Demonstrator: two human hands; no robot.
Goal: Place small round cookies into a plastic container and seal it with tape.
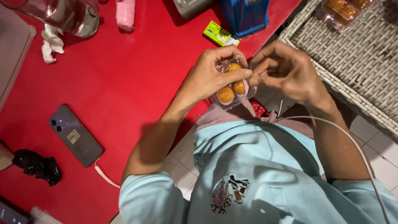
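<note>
My left hand (209, 74) grips a small clear plastic box (232, 89) that holds three round orange pastries in pink paper cups. The box is held in the air just past the near edge of the red table (124, 83), above my lap. My right hand (286, 70) meets it from the right, fingertips pinched at the box's top right corner. Part of the box is hidden behind my left fingers.
On the red table lie a purple phone (75, 135) with a white cable, a black crumpled thing (38, 166), a white tissue (52, 43), a glass jar (70, 14), stacked pink paper cups (126, 14), a green-yellow packet (219, 34) and a blue box (244, 15). A wicker basket (356, 58) with another pastry box (346, 11) stands right.
</note>
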